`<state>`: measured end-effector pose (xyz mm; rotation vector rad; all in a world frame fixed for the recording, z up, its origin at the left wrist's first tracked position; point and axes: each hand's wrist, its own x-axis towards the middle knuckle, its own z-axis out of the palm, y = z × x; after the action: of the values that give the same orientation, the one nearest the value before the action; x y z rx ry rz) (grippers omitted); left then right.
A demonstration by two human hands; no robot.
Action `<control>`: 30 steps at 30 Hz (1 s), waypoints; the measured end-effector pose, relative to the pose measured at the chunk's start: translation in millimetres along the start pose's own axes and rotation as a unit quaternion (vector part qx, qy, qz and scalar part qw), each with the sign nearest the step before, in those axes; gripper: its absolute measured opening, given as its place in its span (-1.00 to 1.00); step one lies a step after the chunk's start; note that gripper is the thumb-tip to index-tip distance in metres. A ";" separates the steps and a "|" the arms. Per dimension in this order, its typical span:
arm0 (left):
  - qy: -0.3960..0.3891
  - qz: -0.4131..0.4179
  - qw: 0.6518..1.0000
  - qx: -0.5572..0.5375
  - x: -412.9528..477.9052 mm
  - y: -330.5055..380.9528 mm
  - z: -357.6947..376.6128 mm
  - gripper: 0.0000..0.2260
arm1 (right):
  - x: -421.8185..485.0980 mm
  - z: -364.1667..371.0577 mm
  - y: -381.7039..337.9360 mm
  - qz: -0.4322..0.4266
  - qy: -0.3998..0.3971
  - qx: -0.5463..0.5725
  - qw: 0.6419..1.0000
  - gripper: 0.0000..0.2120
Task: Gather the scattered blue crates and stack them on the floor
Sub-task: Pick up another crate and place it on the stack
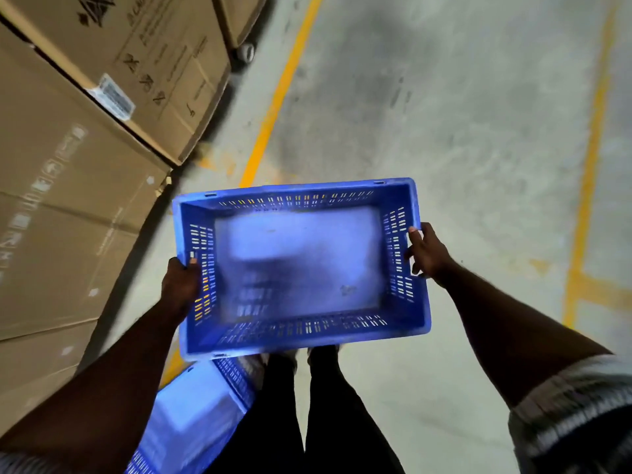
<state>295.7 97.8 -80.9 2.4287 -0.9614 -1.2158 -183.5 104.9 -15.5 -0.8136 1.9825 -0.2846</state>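
though carton (68, 217) print is blurred, hands (181, 285) (425, 254) grip blue crate (307, 336).

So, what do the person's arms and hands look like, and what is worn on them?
The left hand and right hand are bare: no gloves, rings or watch show. Forearms are uncovered. The right sleeve is short, with light and dark stripes; the left sleeve shows only a striped edge.

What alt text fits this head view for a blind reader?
The left hand and right hand grip an empty blue slotted plastic crate by its short ends over a grey concrete floor. A second blue crate sits below; brown cardboard boxes stand left.
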 end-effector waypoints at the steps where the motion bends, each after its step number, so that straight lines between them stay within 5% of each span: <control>1: -0.011 0.003 1.000 0.005 -2.5 5.6 3.1 -0.59 | -6.8 -13.2 4.6 0.000 0.004 0.001 1.000 -0.71; 6: -0.066 0.044 0.996 0.035 18.7 31.0 36.7 -0.42 | -32.7 -88.5 34.9 0.006 0.052 0.032 0.998 -0.73; 15: -0.085 0.183 0.977 0.073 -92.8 193.3 88.0 -0.67 | -51.0 -196.4 99.4 -0.011 0.164 0.022 0.986 -0.79; 18: -0.101 0.212 0.968 0.093 -105.0 236.3 113.0 -0.60 | -58.2 -226.8 116.5 -0.022 0.169 0.014 0.985 -0.88; 21: -0.100 0.229 0.961 0.118 -112.9 279.2 140.2 -0.48 | -60.8 -253.9 128.8 0.012 0.194 0.055 0.979 -0.80; 30: -0.116 0.293 0.921 0.228 -153.8 408.2 241.5 -0.59 | -42.6 -326.4 159.9 0.103 0.242 0.081 0.961 -0.74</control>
<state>-141.7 -91.1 66.3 2.0386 -2.0549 -1.1492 -511.4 212.1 106.7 -0.4525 2.4387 -0.5565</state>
